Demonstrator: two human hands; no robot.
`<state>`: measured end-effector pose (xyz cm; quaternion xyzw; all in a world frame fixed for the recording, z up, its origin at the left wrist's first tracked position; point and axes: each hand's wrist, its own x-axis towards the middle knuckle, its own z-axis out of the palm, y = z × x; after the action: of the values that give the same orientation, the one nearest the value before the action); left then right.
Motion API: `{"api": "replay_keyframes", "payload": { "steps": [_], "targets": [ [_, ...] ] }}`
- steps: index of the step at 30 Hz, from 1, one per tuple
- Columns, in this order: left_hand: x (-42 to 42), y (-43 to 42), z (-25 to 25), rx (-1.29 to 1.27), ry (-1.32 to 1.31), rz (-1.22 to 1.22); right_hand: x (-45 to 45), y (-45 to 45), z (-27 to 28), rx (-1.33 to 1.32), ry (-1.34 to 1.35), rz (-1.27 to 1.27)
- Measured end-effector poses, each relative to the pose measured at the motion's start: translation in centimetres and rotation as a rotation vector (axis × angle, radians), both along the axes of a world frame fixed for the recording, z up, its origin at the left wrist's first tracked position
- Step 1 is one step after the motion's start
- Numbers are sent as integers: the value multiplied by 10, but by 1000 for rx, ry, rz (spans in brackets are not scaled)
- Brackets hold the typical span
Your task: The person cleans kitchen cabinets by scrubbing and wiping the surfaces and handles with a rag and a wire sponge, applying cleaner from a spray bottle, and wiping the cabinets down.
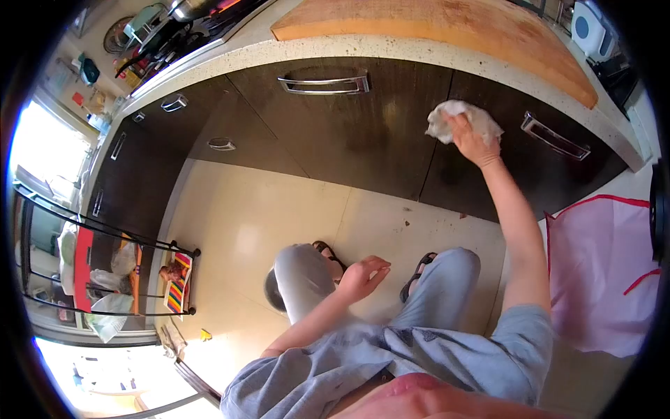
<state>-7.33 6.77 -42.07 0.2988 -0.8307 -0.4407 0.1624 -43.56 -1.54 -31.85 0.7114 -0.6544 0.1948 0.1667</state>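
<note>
Head view shows the right grip grasping a white cloth against dark cabinet front, probably best wiped with flat, even pressure; left grip holds nothing.

No text, label, brand, number or sign can be read; the small containers at ten o'clock are too small to tell; any print on the striped item at eight o'clock is too blurred; the white-and-blue appliance at two o'clock shows no legible marking
</note>
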Motion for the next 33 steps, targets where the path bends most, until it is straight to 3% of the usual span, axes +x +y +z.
{"api": "replay_keyframes", "payload": {
  "steps": [2, 3, 4, 6, 7, 9, 10, 13, 14, 16, 17, 20, 21, 24, 27, 29, 31, 33],
  "targets": [
    [-1, 4, 15, -24, 8, 4, 10, 10, -27, 103, -66, -23],
    [-1, 8, 21, -28, 6, -17, -3, 24, -83, 5, 242, -136],
    [2, 10, 23, -17, -2, -15, -19, 34, -137, 61, -77, -240],
    [13, 10, 11, -67, 41, -3, -36, 54, -156, 67, -406, -288],
    [21, 12, 1, -87, 62, 10, -32, 60, -132, 39, -417, -226],
    [30, 18, -11, 77, 0, 55, -50, 43, -123, -222, 498, -244],
    [31, 18, -11, 97, -45, 59, -25, 52, -56, -403, 387, -188],
    [18, 13, -8, 68, -73, 32, 5, 10, 14, -107, 152, -221],
    [11, 10, -6, 43, -63, 19, 3, -15, -2, -322, 316, -197],
    [-9, 1, -1, -144, 19, -33, 7, -24, -14, -376, 571, -259],
    [-16, 1, 1, -226, 54, -57, 11, -20, -26, -439, 557, -245],
    [-28, 8, 21, -106, 82, -70, 1, 5, -86, -95, -41, -282],
    [-23, 9, 19, -102, 47, -77, 2, 24, -72, 250, -632, -235],
    [-6, 10, 10, -41, -83, -38, -24, 50, -108, -187, 370, -204],
    [12, 11, -8, 49, -164, -10, -13, 33, -50, -455, 39, -490],
    [15, 12, -10, 11, -127, -35, 12, 18, 10, -609, 35, -687],
    [12, 12, -8, -7, -113, -34, 29, -25, 10, -773, -231, -724],
    [3, 12, -5, -28, -90, -41, 58, -44, 3, -696, -126, -670]
  ]
}}
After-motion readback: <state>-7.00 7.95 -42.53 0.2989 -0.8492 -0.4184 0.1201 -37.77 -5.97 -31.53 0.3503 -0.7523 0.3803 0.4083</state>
